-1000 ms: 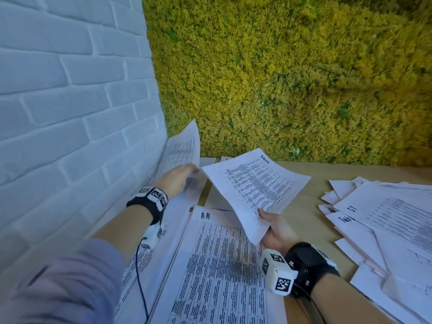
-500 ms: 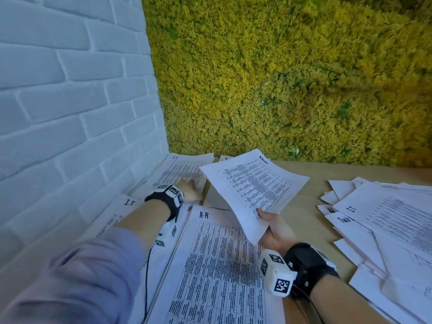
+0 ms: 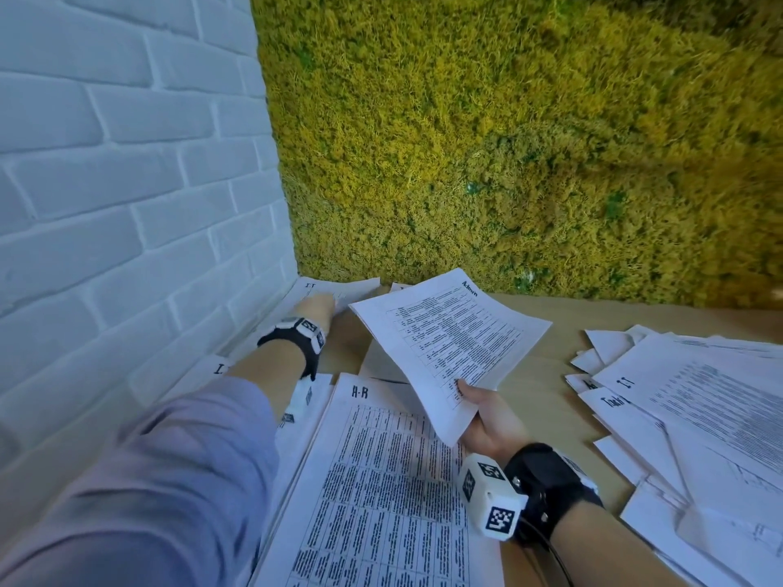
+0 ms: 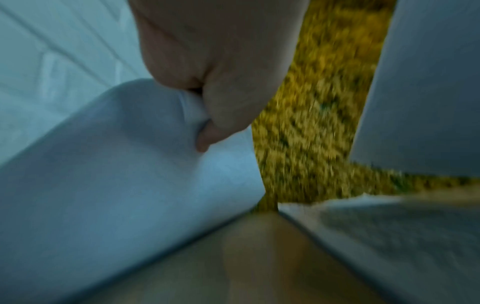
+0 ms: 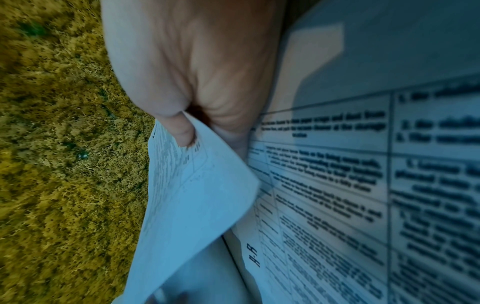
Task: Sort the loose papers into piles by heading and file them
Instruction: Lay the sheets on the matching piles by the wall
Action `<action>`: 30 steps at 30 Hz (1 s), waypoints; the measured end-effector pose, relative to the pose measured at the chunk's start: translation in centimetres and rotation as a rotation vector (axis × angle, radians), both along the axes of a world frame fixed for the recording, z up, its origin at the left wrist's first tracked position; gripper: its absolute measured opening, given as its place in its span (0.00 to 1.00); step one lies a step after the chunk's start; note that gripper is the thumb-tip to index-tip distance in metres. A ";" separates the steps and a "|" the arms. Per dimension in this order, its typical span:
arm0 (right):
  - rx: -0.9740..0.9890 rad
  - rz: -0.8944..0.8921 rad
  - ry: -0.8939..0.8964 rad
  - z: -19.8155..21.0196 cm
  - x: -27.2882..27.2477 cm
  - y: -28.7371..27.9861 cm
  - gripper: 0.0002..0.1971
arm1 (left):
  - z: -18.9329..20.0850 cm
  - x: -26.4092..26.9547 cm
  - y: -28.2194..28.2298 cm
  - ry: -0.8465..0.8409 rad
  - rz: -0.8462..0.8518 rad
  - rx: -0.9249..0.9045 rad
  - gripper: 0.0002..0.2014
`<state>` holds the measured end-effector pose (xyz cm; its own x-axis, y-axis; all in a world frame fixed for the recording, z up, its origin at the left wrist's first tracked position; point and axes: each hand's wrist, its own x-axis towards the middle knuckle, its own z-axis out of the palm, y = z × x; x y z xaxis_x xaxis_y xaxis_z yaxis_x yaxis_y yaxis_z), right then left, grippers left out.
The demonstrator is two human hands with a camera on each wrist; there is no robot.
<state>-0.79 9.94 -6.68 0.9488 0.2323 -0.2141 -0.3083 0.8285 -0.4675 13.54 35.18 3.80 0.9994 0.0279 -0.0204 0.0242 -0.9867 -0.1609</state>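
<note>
One limp, light Admin sheet (image 3: 449, 345) sags above the bench (image 3: 551, 374), its near corner pinched in the right hand (image 3: 487, 421); the left hand (image 3: 315, 309) pinches an IT sheet (image 3: 339, 288) by the wall. Corner holds flop; mid-edge steadies better.

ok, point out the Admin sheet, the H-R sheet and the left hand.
Admin sheet (image 3: 449, 332), head view, middle of the printed table.
H-R sheet (image 3: 381, 480), head view, middle of the page.
left hand (image 3: 315, 307), head view, back of the hand.

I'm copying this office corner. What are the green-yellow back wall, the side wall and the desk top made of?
Back wall: seemingly moss panelling, from its matte, fuzzy, clumped texture; real or artificial is unclear.
Side wall: brick painted white, or brick-effect cladding, from its recessed joints.
Desk top: smooth light tan, possibly wood laminate.
</note>
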 end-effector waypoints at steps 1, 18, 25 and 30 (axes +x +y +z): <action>-0.004 0.005 -0.006 0.0 0.0 0.0 0.22 | 1.9 -1.2 0.0 -0.068 0.011 0.008 0.13; -0.301 0.076 -0.031 2.3 -1.1 0.2 0.14 | 3.7 -28.3 5.2 0.060 -0.175 0.288 0.17; -0.473 0.014 0.028 3.1 -1.8 0.8 0.14 | 1.8 -30.6 6.2 0.664 -0.085 0.171 0.22; -0.632 0.033 -0.036 6.4 -0.8 1.9 0.08 | 4.3 -26.8 6.4 0.607 -0.080 -0.067 0.38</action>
<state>-1.62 11.82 -0.30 0.9525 0.1005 -0.2876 -0.3039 0.3797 -0.8738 -13.22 41.62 8.13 0.8075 -0.0681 -0.5859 -0.1270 -0.9901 -0.0601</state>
